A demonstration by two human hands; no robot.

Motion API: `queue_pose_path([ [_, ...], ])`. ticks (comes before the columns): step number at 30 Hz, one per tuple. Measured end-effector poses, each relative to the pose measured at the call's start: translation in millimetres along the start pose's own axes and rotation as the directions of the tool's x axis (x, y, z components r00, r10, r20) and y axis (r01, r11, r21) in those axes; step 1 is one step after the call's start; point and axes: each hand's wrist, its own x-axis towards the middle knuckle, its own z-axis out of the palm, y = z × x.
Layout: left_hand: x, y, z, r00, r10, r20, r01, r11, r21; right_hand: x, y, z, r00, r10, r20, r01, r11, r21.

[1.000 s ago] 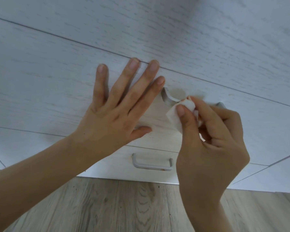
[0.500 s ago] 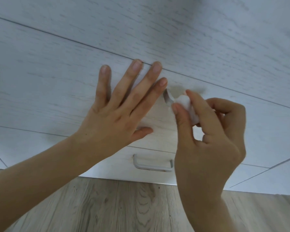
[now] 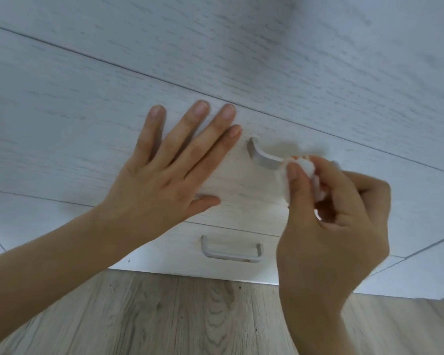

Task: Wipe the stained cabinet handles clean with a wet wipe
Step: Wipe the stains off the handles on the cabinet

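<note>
The drawer front (image 3: 62, 139) was finished in pale, matt wood grain. The handle (image 3: 264, 158) was made of brushed, matt metal. The wet wipe (image 3: 283, 180) looked soft and fibrous, and the floor (image 3: 190, 316) showed grey-brown wood grain.

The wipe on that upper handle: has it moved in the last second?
Yes. The right hand slid the wet wipe rightward along the upper handle, uncovering its left end. The left hand stayed flat on the drawer front; the lower handle is untouched.

wipe (image 3: 284, 179): white, orange stain | handles (image 3: 264, 158): grey | drawers (image 3: 62, 129): whitewashed woodgrain
</note>
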Motion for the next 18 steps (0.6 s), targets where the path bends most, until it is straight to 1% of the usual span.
queue_pose_path([
  [2, 0.2, -0.4, 1.1, 1.0, 0.007, -0.001, -0.007, 1.0, 0.008, -3.9, -2.8, 1.0, 0.999, 0.033, -0.036, -0.031, 0.998, 0.056],
  [5, 0.3, -0.2, 2.5, 1.0, -0.002, -0.011, 0.002, 1.0, 0.013, -5.0, -10.9, 13.1, 1.0, 0.0, -0.021, 0.003, 0.994, 0.105],
  [8, 0.7, -0.7, 2.1, 1.0, 0.008, 0.001, -0.008, 1.0, 0.003, -4.6, -8.5, 16.9, 0.999, -0.042, 0.006, 0.041, 0.998, 0.057],
  [11, 0.4, 1.4, 1.0, 1.0, -0.004, -0.004, 0.004, 1.0, -0.013, -8.1, -2.3, 11.2, 0.999, 0.026, -0.045, -0.023, 0.998, 0.06],
  [12, 0.3, 2.1, 1.0, 1.0, -0.007, -0.003, 0.007, 1.0, -0.015, -9.1, -2.6, 10.9, 0.999, 0.029, -0.041, -0.026, 0.997, 0.07],
  [15, 0.4, 0.1, 3.2, 1.0, -0.002, -0.021, 0.002, 1.0, -0.016, -6.2, -10.1, 18.2, 0.999, -0.037, 0.007, 0.036, 0.995, 0.09],
  [18, -0.5, 3.1, 6.4, 0.989, -0.112, -0.097, 0.105, 0.992, -0.07, 0.7, -17.0, 29.3, 0.996, -0.087, -0.005, 0.087, 0.994, 0.063],
])
